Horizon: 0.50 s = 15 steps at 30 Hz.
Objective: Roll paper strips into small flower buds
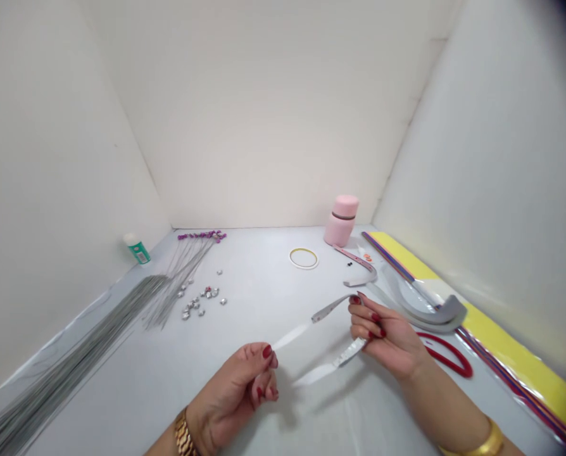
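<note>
My right hand [390, 339] is closed on a narrow grey patterned paper strip [330, 309], gripped between thumb and fingers. One length of the strip runs left from the fingertips, and another bends down below the hand. Pale, blurred stretches carry on from both lengths. Thumb and forefinger of my left hand [247, 386] pinch together where the upper pale stretch ends. Both hands are above the white table [264, 291]. Several small silver folded paper stars [192, 305] lie to the left, a red spot among them.
At left are thin grey wires [83, 354], purple-tipped stems [202, 236] and a white-and-green tube [138, 249]. A tape ring [304, 266] and pink flask [340, 221] stand farther back. Grey strips [435, 320], a red loop [458, 367] and yellow packets [511, 354] lie right.
</note>
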Tool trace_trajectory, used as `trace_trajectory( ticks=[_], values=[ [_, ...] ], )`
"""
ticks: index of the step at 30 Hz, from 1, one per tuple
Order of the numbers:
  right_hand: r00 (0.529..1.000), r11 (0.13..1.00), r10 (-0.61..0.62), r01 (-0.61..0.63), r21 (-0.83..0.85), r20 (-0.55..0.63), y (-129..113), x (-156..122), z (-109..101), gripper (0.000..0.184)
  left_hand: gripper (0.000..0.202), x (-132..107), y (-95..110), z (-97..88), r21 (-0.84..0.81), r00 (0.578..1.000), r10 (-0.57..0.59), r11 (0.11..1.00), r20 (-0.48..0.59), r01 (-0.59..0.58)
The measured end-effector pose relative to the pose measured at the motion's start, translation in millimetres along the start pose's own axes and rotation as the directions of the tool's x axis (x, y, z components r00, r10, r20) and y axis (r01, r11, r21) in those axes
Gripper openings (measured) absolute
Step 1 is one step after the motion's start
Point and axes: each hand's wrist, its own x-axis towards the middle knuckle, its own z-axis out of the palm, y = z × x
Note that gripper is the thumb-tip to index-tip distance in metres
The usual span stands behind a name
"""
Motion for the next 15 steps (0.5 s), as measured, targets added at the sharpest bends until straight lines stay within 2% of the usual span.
trace_trajectory(
  ticks=[1,3,6,9,11,13,15],
  values=[
    [1.000,1.000,-0.029,0.029,-0.005,-0.011,-4.6,0.1,-1.1,0.019,0.026,-0.7,0.1,0.1,0.036,0.999,0.001,0.999,0.033,-0.002],
    [0.992,0.993,-0.118,0.118,-0.016,-0.039,-12.7,1.1,-3.7,0.022,0.021,-1.5,0.5,0.6,0.045,0.999,0.009,0.999,0.032,-0.010],
    [0.966,0.967,-0.249,0.244,-0.074,-0.073,-22.2,3.0,-8.9,0.023,0.013,-1.3,2.5,0.2,-0.047,0.997,0.015,0.999,-0.082,-0.019],
    [0.921,0.916,-0.376,0.353,-0.188,-0.102,-32.6,3.9,-16.4,0.022,0.007,-0.9,9.1,-2.1,-0.168,0.979,0.079,0.979,-0.189,-0.112],
    [0.866,0.852,-0.485,0.437,-0.289,-0.119,-40.0,3.7,-21.2,0.023,0.011,-0.7,15.3,-3.2,-0.250,0.956,0.144,0.945,-0.254,-0.209],
    [0.794,0.756,-0.598,0.511,-0.409,-0.111,-44.2,2.9,-23.9,0.022,0.021,-0.1,19.1,-3.0,-0.234,0.927,0.207,0.929,-0.314,-0.287],
    [0.710,0.625,-0.700,0.560,-0.543,-0.074,-42.5,2.3,-23.8,0.018,0.021,1.5,18.2,-1.4,-0.179,0.911,0.189,0.947,-0.368,-0.268]
  ],
)
